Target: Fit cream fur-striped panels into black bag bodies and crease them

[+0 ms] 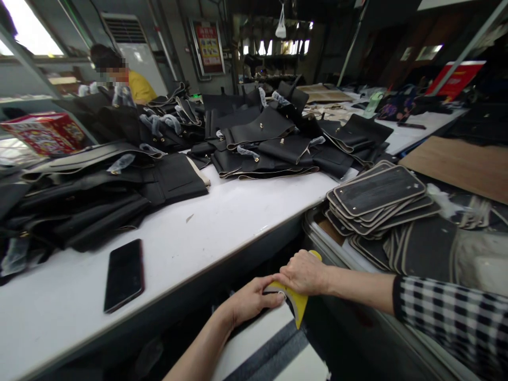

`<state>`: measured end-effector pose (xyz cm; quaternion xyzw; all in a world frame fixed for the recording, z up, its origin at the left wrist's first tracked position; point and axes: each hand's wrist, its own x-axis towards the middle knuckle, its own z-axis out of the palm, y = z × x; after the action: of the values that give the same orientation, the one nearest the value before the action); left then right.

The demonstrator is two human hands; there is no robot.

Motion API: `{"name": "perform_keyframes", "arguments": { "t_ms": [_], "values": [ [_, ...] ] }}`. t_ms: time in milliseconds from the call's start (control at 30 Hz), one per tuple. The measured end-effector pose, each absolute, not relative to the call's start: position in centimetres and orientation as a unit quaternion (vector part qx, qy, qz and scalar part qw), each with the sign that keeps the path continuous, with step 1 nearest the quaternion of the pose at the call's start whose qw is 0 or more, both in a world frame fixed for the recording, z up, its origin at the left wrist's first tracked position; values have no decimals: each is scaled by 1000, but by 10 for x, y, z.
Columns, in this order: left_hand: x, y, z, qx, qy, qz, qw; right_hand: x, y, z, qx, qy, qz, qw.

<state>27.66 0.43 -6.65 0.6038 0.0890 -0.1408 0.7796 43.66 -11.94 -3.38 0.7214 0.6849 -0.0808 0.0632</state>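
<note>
My right hand [304, 272] is closed round a bright yellow curved piece [299, 304], whose pointed lower end hangs below the fist. Another bit of the yellow shows above the knuckles; its exact kind is unclear. Coming from the lower left, my left hand [252, 301] meets the right one, thumb and fingers pinched at the yellow piece's left edge. A small whitish bit shows at the thumb tip. Directly beneath both hands lies a white panel [254, 338] with a dark band across it, partly cut off by the bottom of the view.
A white table [222, 222] carries a phone [125, 275] and piles of black leather pieces [262, 132]. To the right, stacked dark pale-edged panels [377, 193] rest over a metal-edged surface. Behind the table is a person in yellow [141, 87].
</note>
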Motion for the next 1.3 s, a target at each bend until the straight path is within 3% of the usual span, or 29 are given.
{"name": "perform_keyframes", "arguments": {
  "t_ms": [400,1200,1300],
  "values": [
    [280,12,-59,710,35,-133,690,431,-122,-36,739,665,-89,63],
    [263,11,-48,844,66,-131,516,406,-126,-41,729,671,-113,74],
    [258,15,-41,821,60,-139,550,398,-128,-40,732,668,-112,72]
  ]
}}
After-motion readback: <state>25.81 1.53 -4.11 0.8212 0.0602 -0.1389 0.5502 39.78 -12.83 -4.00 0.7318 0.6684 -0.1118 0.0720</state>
